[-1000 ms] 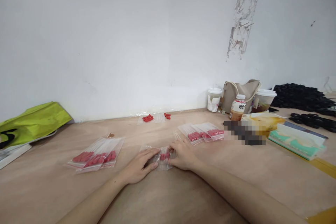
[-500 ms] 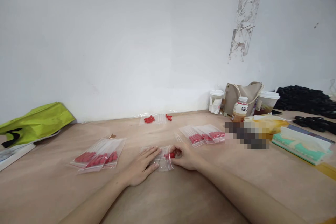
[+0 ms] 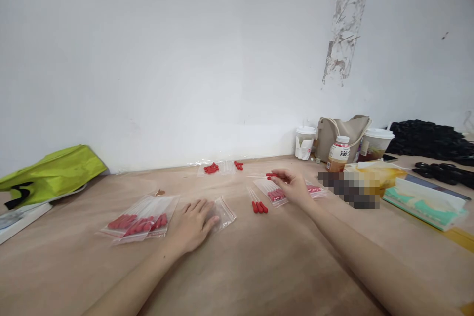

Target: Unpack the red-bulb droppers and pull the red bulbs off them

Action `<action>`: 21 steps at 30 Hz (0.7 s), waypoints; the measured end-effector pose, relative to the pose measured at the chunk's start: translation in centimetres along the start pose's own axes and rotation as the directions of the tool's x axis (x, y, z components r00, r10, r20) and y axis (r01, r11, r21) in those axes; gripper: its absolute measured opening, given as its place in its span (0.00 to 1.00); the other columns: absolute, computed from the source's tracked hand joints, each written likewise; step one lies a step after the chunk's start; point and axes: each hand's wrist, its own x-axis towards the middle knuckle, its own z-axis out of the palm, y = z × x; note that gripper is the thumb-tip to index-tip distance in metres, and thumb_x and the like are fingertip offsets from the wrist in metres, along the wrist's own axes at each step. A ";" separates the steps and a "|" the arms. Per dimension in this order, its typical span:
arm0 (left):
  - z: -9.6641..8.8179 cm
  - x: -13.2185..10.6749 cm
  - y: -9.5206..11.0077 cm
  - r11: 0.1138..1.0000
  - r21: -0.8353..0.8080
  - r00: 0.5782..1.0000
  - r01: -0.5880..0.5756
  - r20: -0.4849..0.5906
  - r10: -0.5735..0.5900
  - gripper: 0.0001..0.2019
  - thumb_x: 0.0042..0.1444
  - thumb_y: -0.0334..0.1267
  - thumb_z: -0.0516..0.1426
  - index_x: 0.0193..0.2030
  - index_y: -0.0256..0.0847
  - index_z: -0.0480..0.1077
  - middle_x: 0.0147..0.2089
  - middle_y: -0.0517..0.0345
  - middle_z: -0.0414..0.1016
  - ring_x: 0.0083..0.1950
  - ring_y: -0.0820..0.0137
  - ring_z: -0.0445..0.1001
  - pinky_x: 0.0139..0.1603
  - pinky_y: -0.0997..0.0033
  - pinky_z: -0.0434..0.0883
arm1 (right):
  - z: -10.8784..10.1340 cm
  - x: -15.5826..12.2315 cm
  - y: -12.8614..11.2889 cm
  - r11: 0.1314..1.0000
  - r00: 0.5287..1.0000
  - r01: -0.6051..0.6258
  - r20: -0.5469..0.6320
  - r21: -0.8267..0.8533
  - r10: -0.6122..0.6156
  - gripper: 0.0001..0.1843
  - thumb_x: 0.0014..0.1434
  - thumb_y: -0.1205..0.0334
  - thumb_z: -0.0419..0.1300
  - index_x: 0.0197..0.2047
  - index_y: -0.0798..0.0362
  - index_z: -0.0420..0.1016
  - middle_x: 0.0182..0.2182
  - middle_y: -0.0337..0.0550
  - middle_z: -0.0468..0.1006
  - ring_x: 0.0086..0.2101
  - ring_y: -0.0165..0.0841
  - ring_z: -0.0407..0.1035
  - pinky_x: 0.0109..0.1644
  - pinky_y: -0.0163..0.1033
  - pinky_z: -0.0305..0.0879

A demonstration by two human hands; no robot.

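Note:
My left hand [image 3: 196, 224] lies flat with fingers stretched over a clear zip bag [image 3: 224, 215], whose left part it hides. Raised to the right, my right hand [image 3: 292, 185] pinches red-ended thin sticks [image 3: 271, 176] between thumb and fingers, their pale shafts pointing left. Below it, three loose red-ended sticks [image 3: 260, 207] lie fanned on the brown-covered table. Partly behind the right hand is a group of zip bags with red-ended sticks [image 3: 276, 195]. To the left of my left hand lie more filled zip bags [image 3: 142, 219], overlapping each other.
Against the wall lie small red pieces [image 3: 212, 168] on clear plastic. A yellow-green bag [image 3: 55, 173] is at far left. On the right stand a lidded cup [image 3: 305, 143], a bottle [image 3: 337, 155], a beige bag [image 3: 344, 131], and a green-and-white tissue pack [image 3: 424, 205].
My right hand has moved from the zip bag up and right, with red-ended sticks in its fingers. My left hand and the bag have shifted slightly left. Three loose sticks are now uncovered.

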 end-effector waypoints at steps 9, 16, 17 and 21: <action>1.9 0.9 -1.1 0.977 -0.215 0.985 -0.017 0.165 0.054 0.26 0.59 0.54 0.38 0.62 0.51 0.49 0.66 0.57 0.45 0.66 0.61 0.41 0.62 0.53 0.40 | 0.2 -3.6 2.7 0.747 0.832 0.549 0.334 -0.375 -0.444 0.16 0.58 0.70 0.48 0.46 0.51 0.72 0.38 0.47 0.74 0.39 0.35 0.66 0.42 0.43 0.66; 0.7 1.3 -1.3 0.919 -0.320 0.951 0.232 -0.126 -0.284 0.10 0.51 0.41 0.53 0.38 0.41 0.67 0.41 0.54 0.71 0.41 0.66 0.69 0.42 0.68 0.62 | 0.2 -4.0 3.3 0.688 0.775 0.613 0.463 -0.388 -0.430 0.19 0.59 0.70 0.45 0.48 0.48 0.71 0.39 0.47 0.73 0.41 0.35 0.65 0.43 0.43 0.66; 0.8 1.4 -1.6 0.909 -0.332 0.946 0.254 -0.113 -0.305 0.08 0.48 0.40 0.55 0.34 0.40 0.67 0.38 0.56 0.71 0.38 0.67 0.69 0.39 0.70 0.62 | 0.3 -4.1 3.3 0.685 0.773 0.614 0.476 -0.391 -0.421 0.19 0.59 0.71 0.45 0.48 0.48 0.71 0.39 0.47 0.73 0.41 0.35 0.65 0.42 0.43 0.66; 1.4 1.6 -2.6 0.882 -0.374 0.943 0.287 -0.051 -0.329 0.05 0.44 0.38 0.57 0.28 0.40 0.67 0.27 0.61 0.69 0.29 0.71 0.67 0.30 0.75 0.60 | 0.6 -4.3 3.4 0.684 0.773 0.607 0.500 -0.405 -0.390 0.19 0.59 0.71 0.45 0.47 0.49 0.71 0.39 0.48 0.73 0.39 0.35 0.66 0.41 0.42 0.67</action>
